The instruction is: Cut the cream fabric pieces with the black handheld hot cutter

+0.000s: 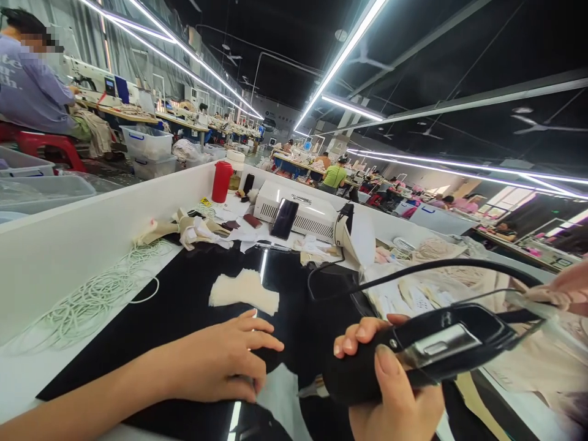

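Note:
My right hand point(390, 386) is wrapped round the grip of a black corded hand tool point(436, 349) near the table's front edge; its metal tip points left and down toward a pale fabric piece point(282, 398). My left hand point(220, 361) lies flat, fingers together, pressing down on the black work mat point(184, 294) beside that piece. A small stack of cream fabric pieces point(245, 289) lies on the mat just beyond my left hand. The tool's black cable point(413, 272) arcs away to the right.
A heap of white elastic loops point(92, 297) lies at left. Behind stand a white machine point(298, 214) with a dark phone point(284, 218) leaning on it, a red bottle point(222, 181) and cream garments point(432, 288). Another person's hand point(565, 288) shows at right. Seated workers fill the hall.

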### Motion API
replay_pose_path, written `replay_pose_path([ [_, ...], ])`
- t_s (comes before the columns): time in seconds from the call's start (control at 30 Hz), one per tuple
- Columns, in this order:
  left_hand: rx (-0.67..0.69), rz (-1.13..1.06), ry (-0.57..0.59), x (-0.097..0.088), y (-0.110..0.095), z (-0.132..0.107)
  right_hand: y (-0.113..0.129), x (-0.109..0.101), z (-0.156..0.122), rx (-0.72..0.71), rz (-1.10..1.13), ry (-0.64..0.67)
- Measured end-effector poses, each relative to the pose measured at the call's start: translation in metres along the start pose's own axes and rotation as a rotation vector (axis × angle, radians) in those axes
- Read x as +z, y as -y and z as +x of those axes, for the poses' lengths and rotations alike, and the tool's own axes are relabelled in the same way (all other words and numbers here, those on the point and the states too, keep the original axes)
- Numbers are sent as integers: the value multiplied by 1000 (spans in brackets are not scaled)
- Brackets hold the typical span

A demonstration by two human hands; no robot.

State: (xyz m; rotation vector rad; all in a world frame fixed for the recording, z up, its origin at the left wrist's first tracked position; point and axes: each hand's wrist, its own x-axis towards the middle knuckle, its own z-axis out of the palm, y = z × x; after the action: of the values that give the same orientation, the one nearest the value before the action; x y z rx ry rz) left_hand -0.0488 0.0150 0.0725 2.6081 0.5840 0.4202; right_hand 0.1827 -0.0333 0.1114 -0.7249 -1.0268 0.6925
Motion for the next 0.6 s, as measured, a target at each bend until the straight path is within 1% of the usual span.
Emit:
replay_pose_path([
  [0.07,18,133,-51,-1,3,-1,-1,0,-1,-6,5,11],
  [0.17,14,320,-191,2,5,-2,-3,2,-3,-20,14,32],
  [0.23,0,351,-288,8,2,-1,-4,4,-4,-25,19,49],
  [0.3,-18,299,-327,15,-5,1,-4,5,-6,-21,25,56],
  [0.37,-49,212,-295,22,-15,4,-4,6,-9,-8,29,50],
  [0.47,-138,85,-189,29,-29,8,-4,5,-12,9,29,45],
  [0.53,-189,34,-135,31,-34,10,-5,4,-14,6,30,52],
  [0.6,-201,28,-105,32,-36,12,-6,3,-16,-1,34,51],
])
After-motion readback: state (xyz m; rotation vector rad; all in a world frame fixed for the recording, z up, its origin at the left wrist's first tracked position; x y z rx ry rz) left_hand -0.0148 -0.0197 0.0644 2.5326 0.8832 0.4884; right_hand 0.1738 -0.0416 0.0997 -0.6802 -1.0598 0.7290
